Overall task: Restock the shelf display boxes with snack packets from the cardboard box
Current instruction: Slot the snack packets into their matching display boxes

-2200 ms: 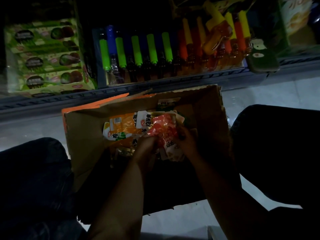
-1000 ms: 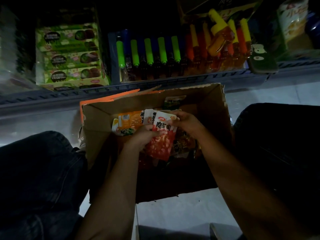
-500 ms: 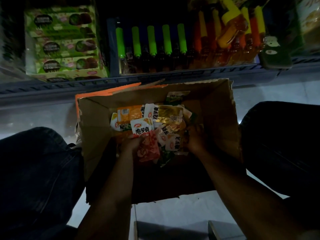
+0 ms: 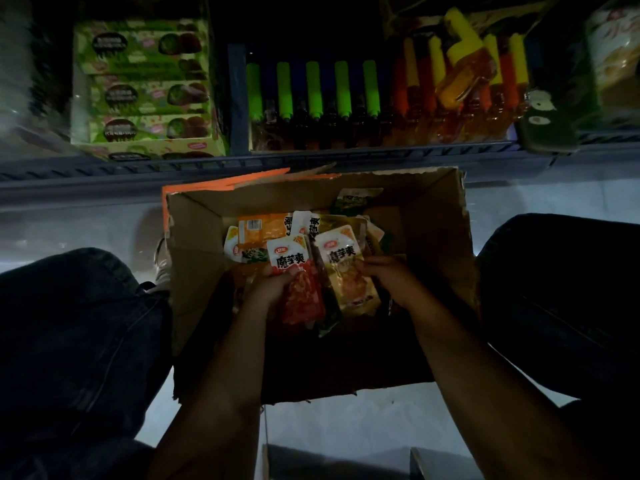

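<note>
Over the open cardboard box on the pale floor, both hands hold snack packets. Left hand has its fingers curled round a red packet with a white top, held upright above the box's inside. Right hand pinches a yellow packet by its right edge; this packet stands just beside the red one, their edges touching or nearly so. Behind the two held packets, deeper in the box, lies a loose heap of more packets, orange, white and green ones among them, piled toward the box's far wall. The near part of the box's inside is too dark to read.

Beyond the box's far flap runs a dark shelf edge. On that shelf, beyond the box's left corner, stands a green display box with stacked printed rows. Straight beyond the box stands a row of bottles with green caps, and to their right bottles with orange and yellow caps, one tilted across the others. A knee in dark trousers sits on each side of the box.
</note>
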Tool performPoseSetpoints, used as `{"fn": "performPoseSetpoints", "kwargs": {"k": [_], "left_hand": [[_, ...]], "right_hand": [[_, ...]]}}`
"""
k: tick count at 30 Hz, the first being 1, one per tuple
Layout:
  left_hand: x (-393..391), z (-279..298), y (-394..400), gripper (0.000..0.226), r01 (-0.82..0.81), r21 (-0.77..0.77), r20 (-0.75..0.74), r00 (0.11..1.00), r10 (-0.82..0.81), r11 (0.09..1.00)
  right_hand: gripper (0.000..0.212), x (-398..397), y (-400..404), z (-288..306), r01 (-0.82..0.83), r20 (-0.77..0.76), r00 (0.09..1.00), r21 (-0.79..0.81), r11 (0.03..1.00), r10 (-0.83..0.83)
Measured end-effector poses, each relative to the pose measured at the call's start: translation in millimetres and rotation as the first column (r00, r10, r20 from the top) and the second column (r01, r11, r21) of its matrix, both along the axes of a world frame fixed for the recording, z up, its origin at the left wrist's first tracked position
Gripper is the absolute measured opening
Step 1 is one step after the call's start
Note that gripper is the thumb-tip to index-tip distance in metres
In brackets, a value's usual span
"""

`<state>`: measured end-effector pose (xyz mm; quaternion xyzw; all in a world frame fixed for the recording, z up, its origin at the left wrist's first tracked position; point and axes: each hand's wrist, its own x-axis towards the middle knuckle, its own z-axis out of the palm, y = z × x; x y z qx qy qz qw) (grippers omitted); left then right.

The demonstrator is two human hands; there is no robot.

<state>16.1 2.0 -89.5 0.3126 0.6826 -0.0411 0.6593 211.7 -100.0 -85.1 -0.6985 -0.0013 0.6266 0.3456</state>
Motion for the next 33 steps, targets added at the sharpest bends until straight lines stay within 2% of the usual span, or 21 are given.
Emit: {"fn": "performPoseSetpoints", "kwargs": {"k": [5, 9, 11, 13, 16, 18, 21, 24, 26, 28, 33], "left_hand": [[2, 10, -1, 0.046, -0.138, -0.119, 0.132, 0.979, 0.153, 0.983], [-5, 2, -4, 0.037, -0.161, -0.051, 0.168, 0.971, 0.168, 0.986], [-8, 0, -5, 0.03, -0.185, -0.008, 0.138, 0.973, 0.185, 0.983], [-13, -10, -5, 0.037, -0.215, 0.038, 0.122, 0.97, 0.209, 0.976], [-25, -43, -10, 0.057, -0.23, 0.099, 0.083, 0.971, 0.223, 0.968], [-27, -37, -12, 0.058, -0.187, 0.108, 0.02, 0.982, 0.186, 0.976], [-22, -22, -12, 0.057, -0.235, 0.109, 0.036, 0.972, 0.233, 0.966], [-20, -15, -9, 0.052, -0.302, 0.1, 0.062, 0.953, 0.297, 0.948], [-19, -10, -4, 0.033, -0.346, 0.105, 0.086, 0.937, 0.338, 0.932], [-20, -11, 0, 0.029, -0.388, 0.08, 0.123, 0.918, 0.377, 0.918], [-26, -15, 2, 0.046, -0.413, 0.057, 0.133, 0.905, 0.403, 0.909]], "right_hand": [[0.028, -29, 24, 1, -0.083, 0.157, 0.985, 0.064, 0.994, 0.072], [0.025, -47, 30, -5, -0.169, 0.253, 0.957, 0.082, 0.982, 0.143], [0.026, -46, 34, -8, -0.217, 0.379, 0.908, 0.058, 0.974, 0.18], [0.025, -37, 36, -16, -0.257, 0.551, 0.807, 0.002, 0.967, 0.213], [0.028, -19, 37, -30, -0.374, 0.739, 0.579, -0.137, 0.917, 0.346], [0.036, -11, 38, -40, -0.471, 0.775, 0.463, -0.195, 0.861, 0.429], [0.05, -8, 42, -46, -0.643, 0.762, 0.307, -0.276, 0.714, 0.57], [0.052, -10, 39, -47, -0.664, 0.755, 0.295, -0.279, 0.694, 0.585], [0.048, -13, 32, -46, -0.635, 0.783, 0.229, -0.33, 0.698, 0.578], [0.047, -16, 26, -49, -0.627, 0.816, 0.187, -0.33, 0.706, 0.547], [0.068, -24, 42, -50, -0.673, 0.793, 0.306, -0.211, 0.709, 0.527]]}}
